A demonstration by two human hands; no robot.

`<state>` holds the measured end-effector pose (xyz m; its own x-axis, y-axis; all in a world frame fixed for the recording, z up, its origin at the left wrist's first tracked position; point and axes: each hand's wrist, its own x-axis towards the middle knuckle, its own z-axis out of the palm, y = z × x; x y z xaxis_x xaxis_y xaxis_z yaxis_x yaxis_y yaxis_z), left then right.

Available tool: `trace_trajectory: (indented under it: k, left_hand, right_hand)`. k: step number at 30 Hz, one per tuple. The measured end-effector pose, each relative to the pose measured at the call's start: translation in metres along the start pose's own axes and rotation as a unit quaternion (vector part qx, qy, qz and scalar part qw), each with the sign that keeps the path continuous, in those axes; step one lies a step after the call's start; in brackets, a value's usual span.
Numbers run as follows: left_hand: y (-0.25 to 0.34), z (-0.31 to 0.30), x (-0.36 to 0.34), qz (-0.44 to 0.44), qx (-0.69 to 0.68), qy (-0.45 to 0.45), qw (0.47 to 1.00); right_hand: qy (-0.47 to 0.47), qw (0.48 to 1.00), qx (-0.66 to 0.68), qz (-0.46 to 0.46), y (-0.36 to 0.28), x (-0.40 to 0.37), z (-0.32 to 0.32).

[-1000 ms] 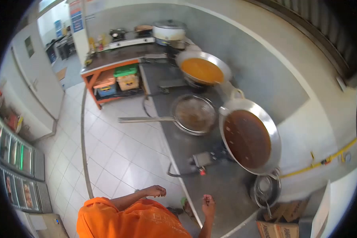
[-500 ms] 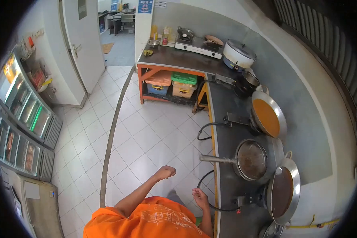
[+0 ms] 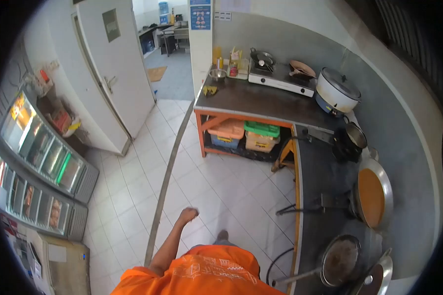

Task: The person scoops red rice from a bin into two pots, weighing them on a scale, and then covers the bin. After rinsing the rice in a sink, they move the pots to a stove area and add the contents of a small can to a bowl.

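Observation:
My left hand (image 3: 188, 215) hangs over the tiled floor in front of my orange shirt, its fingers curled closed with nothing visible in them. My right hand is out of sight. To the right, on the dark counter, a long-handled strainer pan (image 3: 340, 259) is the nearest cookware. Beyond it stands a wide wok of orange liquid (image 3: 371, 197), and a second wok with dark contents (image 3: 371, 282) is cut off at the lower right.
A counter with an orange frame (image 3: 261, 104) bears a two-burner stove (image 3: 280, 84) and a large rice cooker (image 3: 337, 91). Lidded boxes (image 3: 262, 136) sit below. Glass-door fridges (image 3: 47, 147) line the left, near a white door (image 3: 115, 64). Hoses loop off the right counter's edge.
The view has shifted, so the counters and woks appear farther right and lower. My right hand has left the view. My left hand appears slightly farther left, still closed.

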<state>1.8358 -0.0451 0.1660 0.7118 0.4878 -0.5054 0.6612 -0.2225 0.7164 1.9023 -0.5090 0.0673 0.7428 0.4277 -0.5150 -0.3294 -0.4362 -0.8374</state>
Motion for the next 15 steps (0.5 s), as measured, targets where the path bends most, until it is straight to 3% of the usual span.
trace_trajectory:
  k: [1,2,3,7,9,10,12,13,14,15]
  left_hand:
    - [-0.012,-0.018,0.004,-0.036,0.033,-0.008,0.999]
    - [-0.029,-0.028,0.002,-0.078,-0.060,0.028,0.995]
    - [-0.041,-0.042,0.001,-0.071,-0.071,0.012,0.995]
    - [-0.072,-0.068,0.008,-0.186,-0.239,0.063,0.951]
    - [-0.077,-0.075,0.038,-0.228,-0.242,0.056,0.941]
    - [-0.070,-0.086,0.056,-0.267,-0.241,0.053,0.932]
    - [-0.065,-0.107,0.109,-0.243,-0.235,0.023,0.941]
    - [-0.054,-0.120,0.131,-0.216,-0.235,0.017,0.948]
    - [-0.048,-0.131,0.161,-0.198,-0.230,0.027,0.952]
    - [-0.041,-0.147,0.192,-0.179,-0.225,0.036,0.957]
  right_hand:
    - [-0.001,1.000,-0.016,-0.008,-0.013,0.015,0.008]
    - [-0.002,0.999,-0.036,-0.011,-0.025,0.025,0.011]
    - [-0.003,0.998,-0.059,-0.015,-0.034,0.037,0.012]
    - [-0.002,0.986,-0.166,-0.034,-0.056,0.106,-0.008]
    - [0.001,0.976,-0.215,-0.040,-0.056,0.147,-0.014]
    - [0.003,0.970,-0.238,-0.045,-0.024,0.169,-0.028]
    - [0.006,0.959,-0.279,-0.049,0.025,0.241,-0.009]
    - [0.021,0.947,-0.318,-0.042,0.006,0.281,-0.009]
    - [0.077,0.966,-0.150,0.197,-0.059,0.312,0.004]
    - [0.136,0.968,-0.158,0.142,-0.088,0.355,0.018]
